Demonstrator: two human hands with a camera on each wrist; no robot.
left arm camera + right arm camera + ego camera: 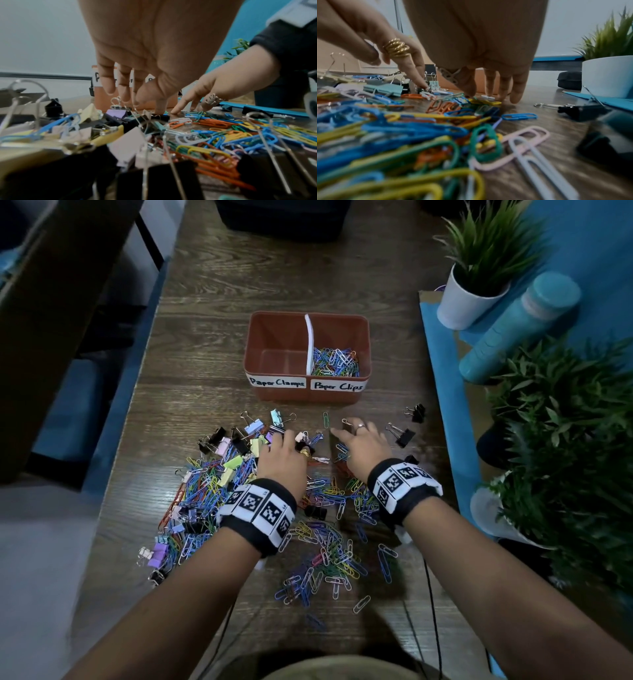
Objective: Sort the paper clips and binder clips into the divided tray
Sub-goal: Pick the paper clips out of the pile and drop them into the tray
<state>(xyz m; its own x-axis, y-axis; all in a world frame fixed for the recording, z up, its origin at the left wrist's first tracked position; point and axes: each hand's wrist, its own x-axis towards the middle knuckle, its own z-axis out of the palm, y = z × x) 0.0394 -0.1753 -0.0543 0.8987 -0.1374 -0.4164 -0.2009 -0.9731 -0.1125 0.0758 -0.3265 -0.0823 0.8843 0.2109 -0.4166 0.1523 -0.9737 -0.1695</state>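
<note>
A brown divided tray [308,396] stands mid-table; its "Paper Clamps" half is empty and its "Paper Clips" half holds coloured paper clips [337,361]. In front lies a mixed heap: binder clips [239,446] mostly on the left, loose paper clips [329,542] in the middle and towards me. My left hand [287,446] reaches down into the binder clips with straight fingers, one fingertip touching a black binder clip [159,116]. My right hand [356,436] is spread, its fingertips [515,97] on the table at the edge of the paper clips. Neither hand holds anything.
Two black binder clips [406,436] lie apart to the right, by a blue mat [445,405]. A white potted plant [472,292], a teal bottle [520,326] and more greenery [565,440] crowd the right side. A dark object [284,220] sits at the far end.
</note>
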